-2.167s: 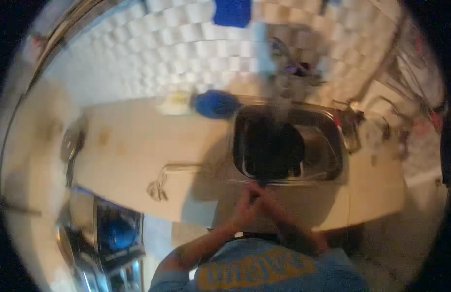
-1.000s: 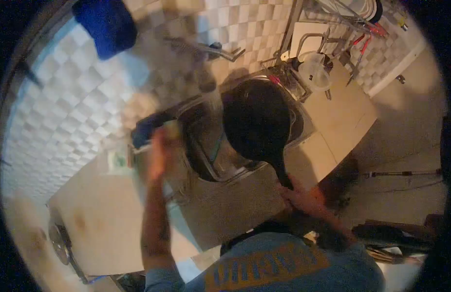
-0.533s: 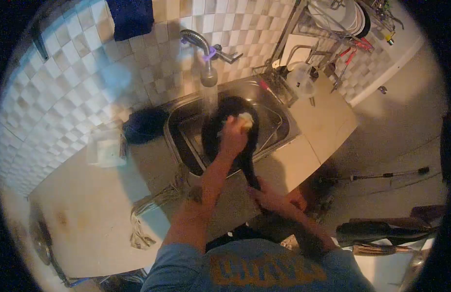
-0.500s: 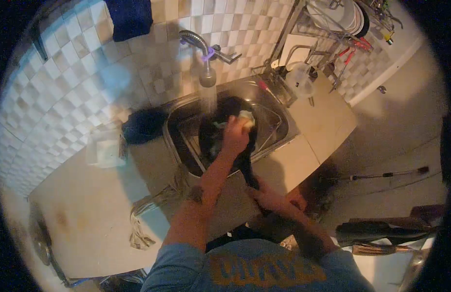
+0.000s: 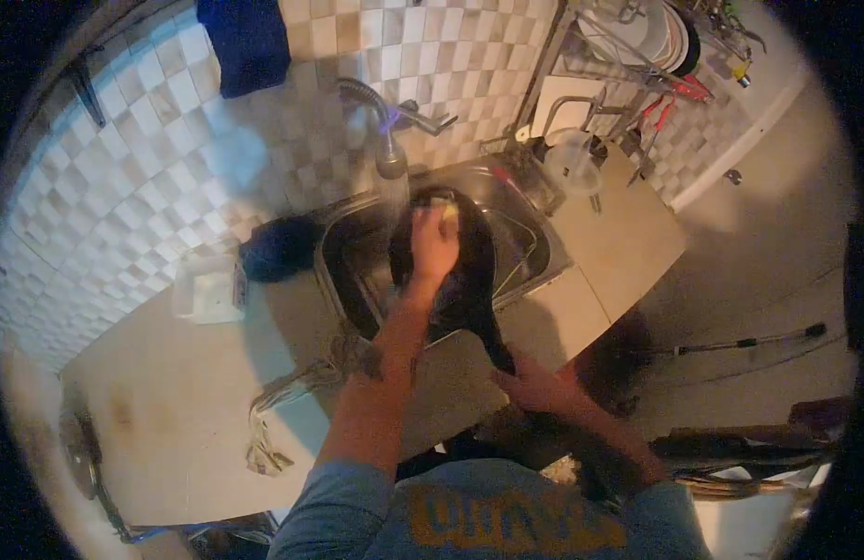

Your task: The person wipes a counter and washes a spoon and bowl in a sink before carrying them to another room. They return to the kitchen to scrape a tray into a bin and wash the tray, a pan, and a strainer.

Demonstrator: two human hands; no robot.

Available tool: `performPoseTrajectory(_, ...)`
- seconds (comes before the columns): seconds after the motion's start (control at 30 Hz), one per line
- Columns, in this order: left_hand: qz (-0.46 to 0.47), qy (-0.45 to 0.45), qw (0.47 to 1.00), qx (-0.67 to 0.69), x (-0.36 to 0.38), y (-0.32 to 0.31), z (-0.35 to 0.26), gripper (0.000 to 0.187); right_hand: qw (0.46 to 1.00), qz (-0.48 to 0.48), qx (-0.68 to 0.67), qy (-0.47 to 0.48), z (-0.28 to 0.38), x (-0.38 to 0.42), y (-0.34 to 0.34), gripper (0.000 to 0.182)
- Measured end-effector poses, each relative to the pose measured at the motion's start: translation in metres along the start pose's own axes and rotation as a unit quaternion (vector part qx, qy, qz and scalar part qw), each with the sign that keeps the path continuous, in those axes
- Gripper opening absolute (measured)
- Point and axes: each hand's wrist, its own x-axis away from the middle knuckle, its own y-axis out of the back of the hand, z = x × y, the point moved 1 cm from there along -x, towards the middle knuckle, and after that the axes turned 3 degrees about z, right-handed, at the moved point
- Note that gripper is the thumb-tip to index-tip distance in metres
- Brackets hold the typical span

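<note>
A dark frying pan (image 5: 475,257) is tilted inside the metal sink (image 5: 535,273), its handle pointing down toward me. My left hand (image 5: 435,247) is closed round a pale yellowish sponge (image 5: 449,212) and presses it on the upper part of the pan's inner face. Beyond the sink's near edge, my right hand (image 5: 536,385) wraps round the end of the pan handle (image 5: 493,338). Water runs from the faucet head (image 5: 392,162) just behind the pan's upper left edge.
On the left counter (image 5: 161,373) are a clear plastic container (image 5: 208,289), a dark cloth (image 5: 281,248) and a crumpled light cloth (image 5: 264,437). A clear jug (image 5: 574,163) stands right of the sink, below a rack with plates (image 5: 661,42). A dark towel (image 5: 247,47) hangs on the wall.
My left hand and the sponge have moved left and slightly up across the pan. The handle end and my right hand have shifted a little to the right and down.
</note>
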Motion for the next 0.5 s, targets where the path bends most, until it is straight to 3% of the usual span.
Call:
performPoseTrajectory(0.17, 0.074, -0.056, 0.992, 0.09, 0.077, 0.007, 0.003, 0.026, 0.998, -0.055, -0.038, 0.013, -0.038, -0.02, 0.003, 0.05)
performPoseTrajectory(0.23, 0.058, 0.043, 0.987, 0.143, 0.135, -0.032, 0.07, 0.025, 0.995, -0.051, -0.085, 0.025, -0.044, -0.022, 0.005, 0.052)
performPoseTrajectory(0.3, 0.036, 0.017, 0.996, 0.084, 0.139, -0.029, 0.087, 0.024, 0.989, -0.025, -0.145, 0.007, -0.029, -0.009, 0.005, 0.055)
performPoseTrajectory(0.37, 0.004, -0.131, 0.988, -0.085, 0.092, 0.008, 0.065, 0.023, 0.983, -0.006, -0.184, -0.003, -0.016, 0.001, -0.001, 0.057)
performPoseTrajectory(0.47, -0.082, 0.04, 0.993, -0.076, 0.053, 0.004, 0.087, 0.021, 0.983, 0.016, -0.182, 0.022, 0.015, 0.014, -0.008, 0.059)
performPoseTrajectory(0.5, -0.108, 0.027, 0.989, -0.098, 0.039, -0.002, 0.087, 0.02, 0.986, 0.022, -0.167, 0.014, 0.018, 0.016, -0.009, 0.058)
